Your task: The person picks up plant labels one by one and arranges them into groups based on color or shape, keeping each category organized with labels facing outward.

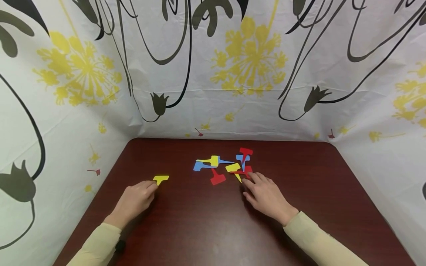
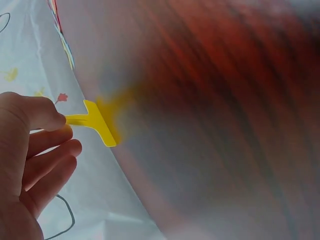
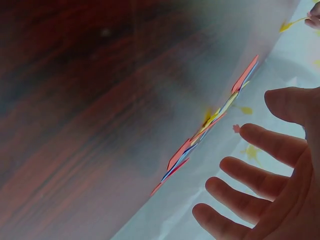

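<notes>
1. Pinching the stem of a yellow T-shaped piece (image 1: 162,178), the left hand (image 1: 136,199) has its thumb against a fingertip; which finger meets the thumb is hard to tell. The piece's crossbar lies just beyond the fingertips, pointing away from them.
2. The left hand's remaining visible fingers are loosely bent beneath the thumb, with small gaps between them. Whether the held piece touches the table (image 1: 199,221) cannot be told.
3. The left forearm, in a pale sleeve (image 1: 96,245), slants forward and inward, the back of the hand facing up.
4. The right hand (image 1: 266,194) is palm down, its fingers spread and slightly bent, the thumb well apart from them; it grips nothing.
5. The right forearm, in a matching sleeve (image 1: 319,242), slants forward and inward too, bringing the fingertips to the near edge of a pile.
6. Nearest those fingertips are a second yellow piece (image 1: 232,167), its stem ending just beside them, and a red piece (image 1: 248,170) just ahead; contact with either cannot be told.
7. Farther beyond the right fingers, another red piece (image 1: 246,151) overlaps a blue piece (image 1: 239,157). More yellow, blue and red pieces lie between the two hands, ahead of the fingers.
</notes>
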The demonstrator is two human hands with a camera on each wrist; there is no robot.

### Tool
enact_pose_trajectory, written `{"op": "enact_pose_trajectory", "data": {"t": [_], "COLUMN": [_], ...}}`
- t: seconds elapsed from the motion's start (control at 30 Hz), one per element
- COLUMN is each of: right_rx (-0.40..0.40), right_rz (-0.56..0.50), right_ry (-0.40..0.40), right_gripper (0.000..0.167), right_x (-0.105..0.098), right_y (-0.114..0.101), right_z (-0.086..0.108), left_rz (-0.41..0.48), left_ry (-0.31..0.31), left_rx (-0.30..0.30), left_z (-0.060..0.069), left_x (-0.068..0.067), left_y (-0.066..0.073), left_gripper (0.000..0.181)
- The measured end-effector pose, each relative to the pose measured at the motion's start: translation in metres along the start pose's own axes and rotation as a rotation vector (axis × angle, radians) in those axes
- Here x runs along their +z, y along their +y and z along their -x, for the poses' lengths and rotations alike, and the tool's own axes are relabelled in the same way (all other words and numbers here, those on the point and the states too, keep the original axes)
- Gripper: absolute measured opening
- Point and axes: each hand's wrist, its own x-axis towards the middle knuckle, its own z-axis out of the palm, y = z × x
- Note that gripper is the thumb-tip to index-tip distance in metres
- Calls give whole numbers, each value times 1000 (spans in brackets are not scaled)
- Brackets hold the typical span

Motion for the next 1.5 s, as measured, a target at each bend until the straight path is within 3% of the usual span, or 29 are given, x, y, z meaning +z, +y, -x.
{"op": "enact_pose_trajectory", "data": {"t": [0.3, 0.53, 0.7, 0.8, 0.97, 1.13, 1.3, 1.5], "right_rx": [4, -14, -19, -24, -39, -49, -71, -68], "right_rz": [2, 6, 0, -11, -27, -38, -38, -47], "right_ry": [-31, -21, -26, -27, -22, -15, 14, 10], "right_gripper": [51, 49, 48, 47, 44, 41, 35, 33], "right_x": [2, 3, 3, 5, 7, 9, 11, 10], "right_y": [-3, -4, -6, -6, -7, -5, -3, 0], "right_z": [-3, -4, -6, -7, -9, -12, -20, -35], "left_rz": [5, 6, -6, -19, -2, 71, 128, 161], "left_ry": [-52, -103, -101, -115, -192, -312, -417, -458], "left_rx": [-41, -56, -51, -80, -178, -256, -278, -282], "left_z": [9, 11, 11, 9, 8, 10, 13, 12], "left_x": [4, 4, 0, -3, -4, 0, 6, 10], "left_y": [1, 2, 1, -1, -6, -14, -21, -25], "left_gripper": [21, 20, 19, 19, 28, 43, 49, 54]}}
